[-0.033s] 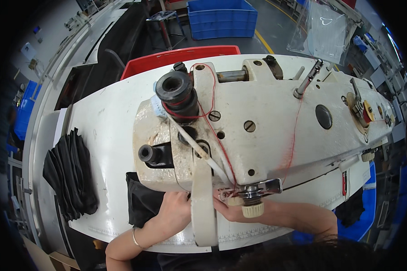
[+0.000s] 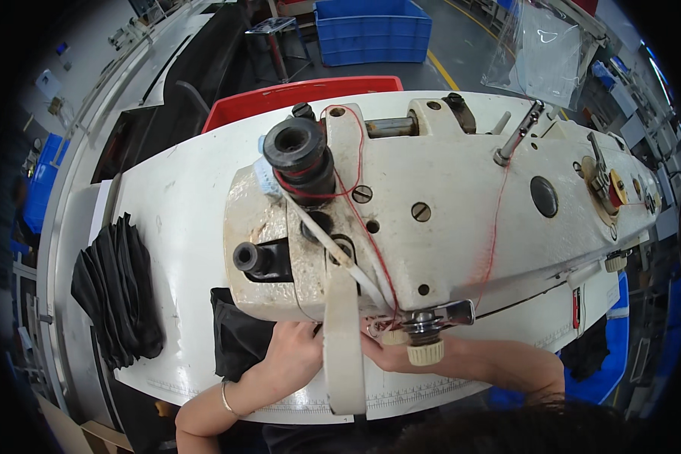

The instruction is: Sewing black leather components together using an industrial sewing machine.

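A cream sewing machine (image 2: 461, 227) with red thread (image 2: 374, 261) fills the middle of the view. My left hand (image 2: 293, 354) rests against a black fabric piece (image 2: 238, 337), whose right part goes under the machine head. My right hand (image 2: 386, 356) reaches in below the tension knob (image 2: 425, 352), close to the needle area. The machine head and its pale front strip (image 2: 343, 340) hide the fingers of both hands, so any grip on the cloth does not show. A bracelet (image 2: 228, 399) circles my left wrist.
At the left of the white table (image 2: 185, 250) lies a stack of black fabric pieces (image 2: 117, 295). Red-handled snips (image 2: 576, 306) lie at the right. More black cloth (image 2: 586, 349) sits in a blue bin (image 2: 619, 363). A red bin (image 2: 303, 91) stands beyond the far edge.
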Demonstrator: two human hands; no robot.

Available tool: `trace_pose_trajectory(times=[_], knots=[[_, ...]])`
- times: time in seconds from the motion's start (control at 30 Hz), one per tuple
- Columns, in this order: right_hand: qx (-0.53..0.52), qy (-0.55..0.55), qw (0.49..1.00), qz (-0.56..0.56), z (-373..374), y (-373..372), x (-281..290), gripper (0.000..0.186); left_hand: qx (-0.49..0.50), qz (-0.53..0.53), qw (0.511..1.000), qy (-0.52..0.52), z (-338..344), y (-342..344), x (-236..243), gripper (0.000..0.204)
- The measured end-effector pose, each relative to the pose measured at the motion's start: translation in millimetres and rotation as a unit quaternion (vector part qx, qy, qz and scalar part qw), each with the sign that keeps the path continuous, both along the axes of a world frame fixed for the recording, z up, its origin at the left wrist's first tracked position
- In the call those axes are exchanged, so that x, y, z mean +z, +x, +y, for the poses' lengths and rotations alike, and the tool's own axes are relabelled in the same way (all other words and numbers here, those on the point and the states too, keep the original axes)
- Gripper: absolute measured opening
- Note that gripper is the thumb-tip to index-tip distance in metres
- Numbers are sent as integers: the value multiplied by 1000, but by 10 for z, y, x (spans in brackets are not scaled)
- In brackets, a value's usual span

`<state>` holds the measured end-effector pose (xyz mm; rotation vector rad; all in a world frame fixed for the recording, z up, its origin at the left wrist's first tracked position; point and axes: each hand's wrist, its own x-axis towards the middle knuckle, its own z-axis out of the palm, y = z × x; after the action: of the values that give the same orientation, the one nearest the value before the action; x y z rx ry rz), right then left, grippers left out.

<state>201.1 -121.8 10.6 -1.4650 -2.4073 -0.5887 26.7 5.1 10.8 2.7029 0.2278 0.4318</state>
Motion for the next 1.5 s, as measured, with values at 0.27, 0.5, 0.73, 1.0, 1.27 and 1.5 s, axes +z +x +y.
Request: trace_pose_trajectory(times=[0.27, 0.5, 0.73, 1.0, 1.27, 1.5], knots=[[-13, -53, 997, 52, -160, -54, -63, 27, -2, -77, 990, 115, -55, 124, 65, 33], [-28, -268, 916, 297, 23, -62, -442, 18, -28, 50, 994, 95, 184, 29, -64, 40], [-160, -379, 837, 360, 14, -69, -408, 20, -27, 20, 999, -24, 250, 216, 173, 32], [-30, -182, 943, 277, 73, -80, -279, 14, -32, 21, 994, 104, 291, 73, -90, 30], [9, -74, 972, 224, -53, -24, -159, 13, -41, -35, 991, 121, 175, 130, 8, 28], [7, -57, 974, 218, 23, -49, -37, 15, -28, -21, 991, 130, 173, 81, -17, 28]])
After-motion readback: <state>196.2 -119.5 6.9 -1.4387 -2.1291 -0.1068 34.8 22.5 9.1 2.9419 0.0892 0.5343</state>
